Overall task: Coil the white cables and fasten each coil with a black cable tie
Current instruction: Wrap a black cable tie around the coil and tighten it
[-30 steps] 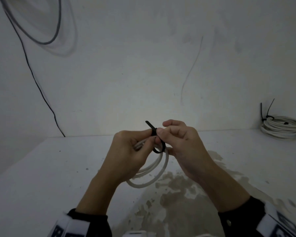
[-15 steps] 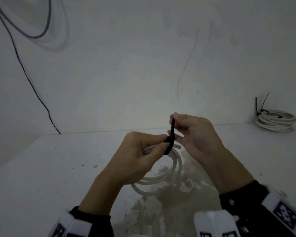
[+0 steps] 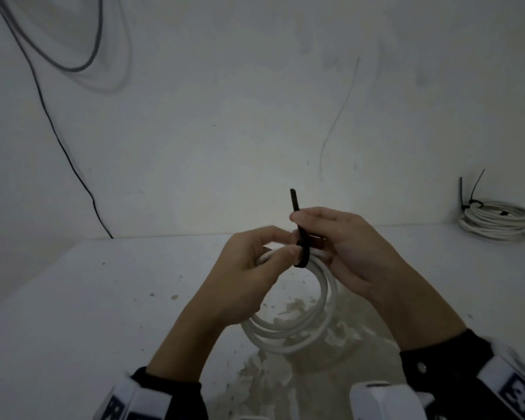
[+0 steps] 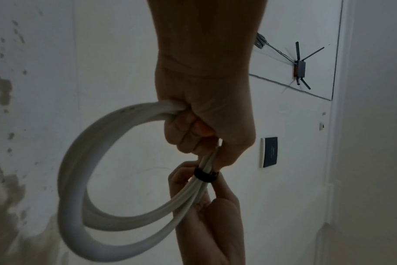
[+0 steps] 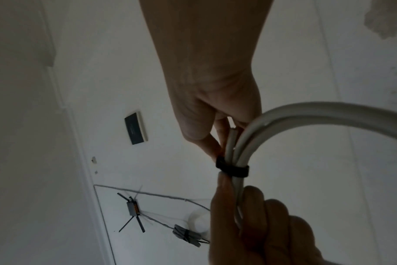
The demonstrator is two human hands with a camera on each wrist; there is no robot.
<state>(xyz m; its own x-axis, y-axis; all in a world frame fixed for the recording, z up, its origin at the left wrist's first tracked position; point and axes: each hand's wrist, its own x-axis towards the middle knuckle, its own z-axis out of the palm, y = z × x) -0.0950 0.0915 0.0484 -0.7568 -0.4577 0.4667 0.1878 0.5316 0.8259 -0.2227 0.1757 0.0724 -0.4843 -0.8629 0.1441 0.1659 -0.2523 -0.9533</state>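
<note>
A dark wire (image 3: 58, 140) is trailing down the wall at left while the left hand (image 3: 249, 277) is gripping the white cable coil (image 3: 322, 316) above the table (image 3: 73, 313), the right hand (image 3: 346, 247) is pinching its black cable tie (image 3: 300, 237), fingertips hiding the tie's head, and a tied coil (image 3: 494, 221) is lying far right.

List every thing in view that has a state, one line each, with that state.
white cable coil: coiled, held up off the table.
black cable tie: cinched round the coil, tail sticking up.
left hand: grips the coil beside the tie.
right hand: fingers pinch the tie's tail.
second coil: lying at the back right of the table, already tied.
</note>
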